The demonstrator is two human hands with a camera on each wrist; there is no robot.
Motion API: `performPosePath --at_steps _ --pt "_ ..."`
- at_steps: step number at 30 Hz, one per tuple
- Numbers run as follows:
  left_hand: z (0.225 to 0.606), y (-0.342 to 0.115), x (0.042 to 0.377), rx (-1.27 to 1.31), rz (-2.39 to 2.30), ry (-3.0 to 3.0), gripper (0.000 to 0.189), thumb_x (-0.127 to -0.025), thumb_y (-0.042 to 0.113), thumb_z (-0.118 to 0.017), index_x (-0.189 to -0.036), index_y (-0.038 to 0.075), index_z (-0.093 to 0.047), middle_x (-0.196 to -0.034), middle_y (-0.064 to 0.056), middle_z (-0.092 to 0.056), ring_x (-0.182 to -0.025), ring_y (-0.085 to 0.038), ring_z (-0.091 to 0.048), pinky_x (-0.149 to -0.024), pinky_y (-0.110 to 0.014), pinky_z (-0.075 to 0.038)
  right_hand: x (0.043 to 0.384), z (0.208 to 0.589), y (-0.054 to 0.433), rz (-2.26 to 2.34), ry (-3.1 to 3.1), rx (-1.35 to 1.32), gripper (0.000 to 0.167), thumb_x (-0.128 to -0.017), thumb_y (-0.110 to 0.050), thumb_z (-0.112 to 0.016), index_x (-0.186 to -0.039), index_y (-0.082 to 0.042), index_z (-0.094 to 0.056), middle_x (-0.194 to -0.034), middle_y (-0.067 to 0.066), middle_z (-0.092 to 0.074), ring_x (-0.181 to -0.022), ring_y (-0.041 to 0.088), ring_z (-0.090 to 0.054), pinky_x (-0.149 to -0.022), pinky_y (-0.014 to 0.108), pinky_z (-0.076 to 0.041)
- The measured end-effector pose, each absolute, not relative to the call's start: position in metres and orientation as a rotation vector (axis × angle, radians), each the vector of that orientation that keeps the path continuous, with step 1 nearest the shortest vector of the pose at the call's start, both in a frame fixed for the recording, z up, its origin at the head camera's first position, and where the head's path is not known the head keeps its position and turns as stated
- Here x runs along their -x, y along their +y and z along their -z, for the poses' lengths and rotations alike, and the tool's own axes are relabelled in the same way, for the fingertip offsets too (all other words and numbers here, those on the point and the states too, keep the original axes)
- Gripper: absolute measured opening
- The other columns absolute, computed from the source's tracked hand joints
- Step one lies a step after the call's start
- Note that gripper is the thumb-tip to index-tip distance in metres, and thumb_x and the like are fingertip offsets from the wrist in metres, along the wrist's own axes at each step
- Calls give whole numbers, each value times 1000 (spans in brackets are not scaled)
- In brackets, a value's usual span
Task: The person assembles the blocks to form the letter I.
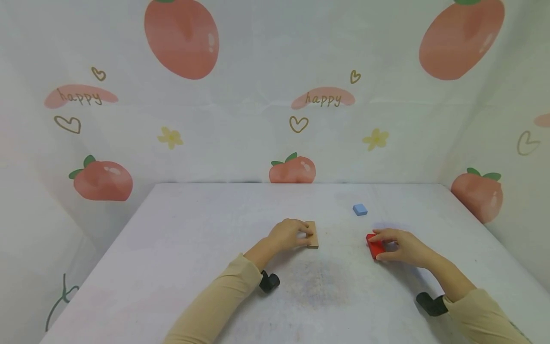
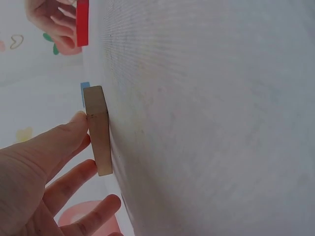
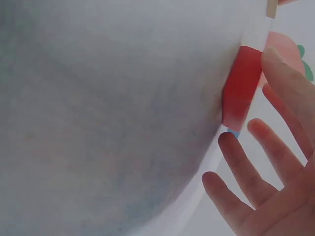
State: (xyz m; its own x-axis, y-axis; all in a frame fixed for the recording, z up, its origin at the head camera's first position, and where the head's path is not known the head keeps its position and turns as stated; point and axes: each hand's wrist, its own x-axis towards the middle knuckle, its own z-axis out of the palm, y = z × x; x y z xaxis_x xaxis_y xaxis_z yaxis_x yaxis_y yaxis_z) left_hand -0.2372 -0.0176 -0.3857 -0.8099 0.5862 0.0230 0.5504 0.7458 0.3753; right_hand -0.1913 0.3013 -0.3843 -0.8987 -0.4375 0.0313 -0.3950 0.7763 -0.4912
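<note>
Seemingly at the gripping or placing step: pinching the wooden block, left of and nearer than the blue block, in the fingers of the left hand; likewise pinching the red block, nearer than the blue block and slightly right, with the right hand. Probably calls next for steady, matched guidance.

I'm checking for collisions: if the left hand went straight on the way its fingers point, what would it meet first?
The left hand would first meet the tan rectangular wooden block, which it touches. Past it, depth is unclear: perhaps the small blue square block or the red rectangular block.
</note>
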Motion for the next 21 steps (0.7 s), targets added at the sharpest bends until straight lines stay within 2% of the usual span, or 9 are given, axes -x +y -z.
performPosePath --at_steps 2,5,7,14,21 --pt "386 -17 237 -914 -570 2840 30 -86 30 -67 -113 17 -69 -128 -2 -61 -123 -21 -55 -102 -35 -44 191 382 302 804 2866 659 39 -76 -22 -75 -112 -8 -66 -127 25 -55 -105 38 -58 -84 50 -52" --pt "387 -17 237 -895 -581 2833 30 -86 30 -67 -113 17 -69 -128 -2 -61 -124 -20 -54 -102 -35 -44 191 378 304 845 2843 598 43 -77 -23 -74 -115 -7 -64 -129 25 -53 -103 37 -60 -84 55 -51" --pt "387 -17 237 -883 -591 2826 30 -86 29 -66 -113 17 -69 -128 -2 -61 -124 -20 -54 -102 -34 -44 192 378 307 865 2822 563 46 -77 -23 -74 -118 -5 -62 -128 26 -53 -103 38 -60 -85 54 -51" --pt "386 -16 237 -860 -599 2820 29 -86 29 -66 -113 17 -69 -129 -2 -61 -125 -20 -53 -103 -34 -43 195 381 315 897 2744 457 58 -75 -22 -76 -125 1 -54 -122 26 -56 -99 31 -61 -80 41 -56" --pt "386 -15 237 -861 -597 2827 29 -85 28 -67 -112 17 -70 -129 -2 -61 -124 -21 -54 -102 -36 -44 198 385 317 911 2717 487 62 -74 -22 -77 -125 3 -52 -115 25 -59 -96 28 -61 -79 39 -56"
